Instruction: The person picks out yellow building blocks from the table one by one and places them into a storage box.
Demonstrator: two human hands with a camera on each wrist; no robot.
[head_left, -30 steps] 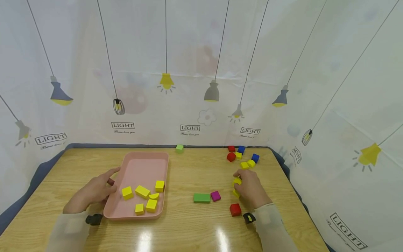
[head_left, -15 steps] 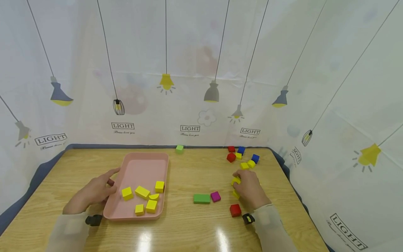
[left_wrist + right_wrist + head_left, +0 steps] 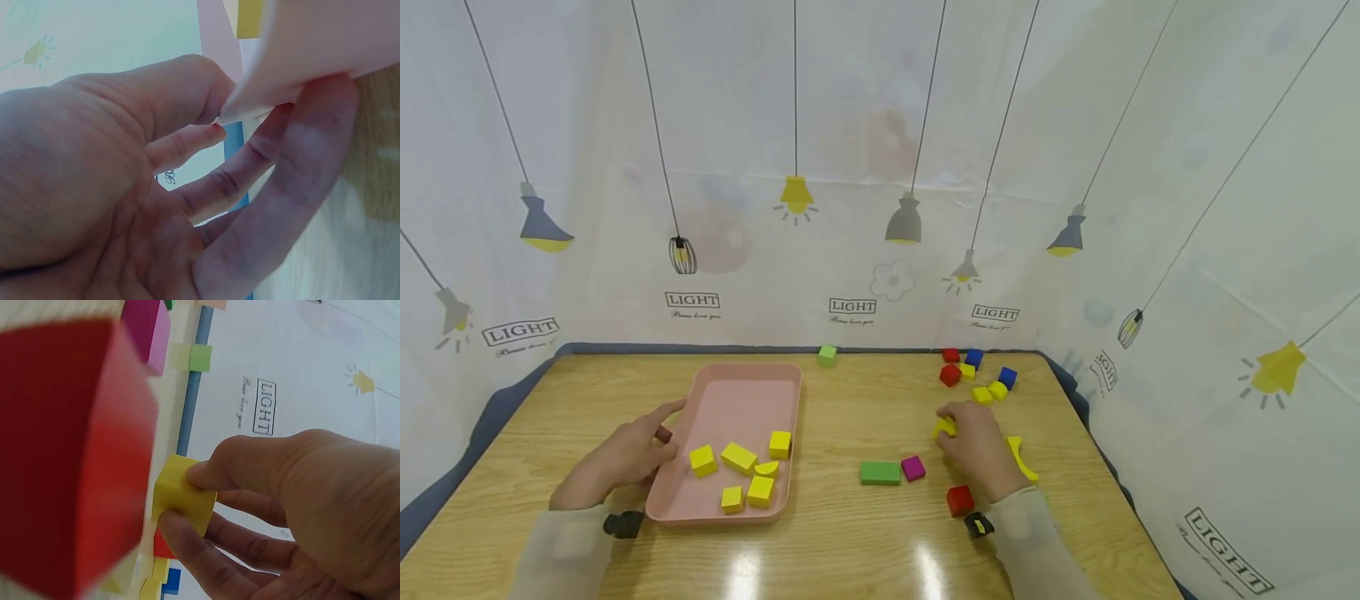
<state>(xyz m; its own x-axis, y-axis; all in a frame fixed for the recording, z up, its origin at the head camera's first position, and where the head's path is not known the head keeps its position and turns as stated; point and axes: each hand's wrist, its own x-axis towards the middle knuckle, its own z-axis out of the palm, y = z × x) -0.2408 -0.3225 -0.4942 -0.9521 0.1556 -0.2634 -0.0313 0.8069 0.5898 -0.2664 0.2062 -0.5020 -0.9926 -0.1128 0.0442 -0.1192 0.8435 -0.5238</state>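
My left hand (image 3: pixel 625 454) grips the left rim of a pink tray (image 3: pixel 748 400); in the left wrist view its thumb (image 3: pixel 187 87) lies at the edge and the fingers curl beneath. Several yellow blocks (image 3: pixel 740 458) lie in the tray's near half. Over the right side of the table, my right hand (image 3: pixel 983 450) pinches a yellow block (image 3: pixel 181 490) between thumb and fingers. Just right of that hand is a yellow arch-shaped block (image 3: pixel 1021 460). A red block (image 3: pixel 960 501) sits below it, near the wrist.
A green rectangular block (image 3: pixel 880 473) and a magenta block (image 3: pixel 913 468) lie between the tray and my right hand. Red, blue and yellow blocks (image 3: pixel 982 395) cluster at the back right. One light green block (image 3: pixel 827 356) stands by the back edge, against the printed curtain (image 3: pixel 850 250).
My right hand has moved left with the yellow block pinched in it, uncovering the yellow arch-shaped block. The left hand and the tray have stayed put.
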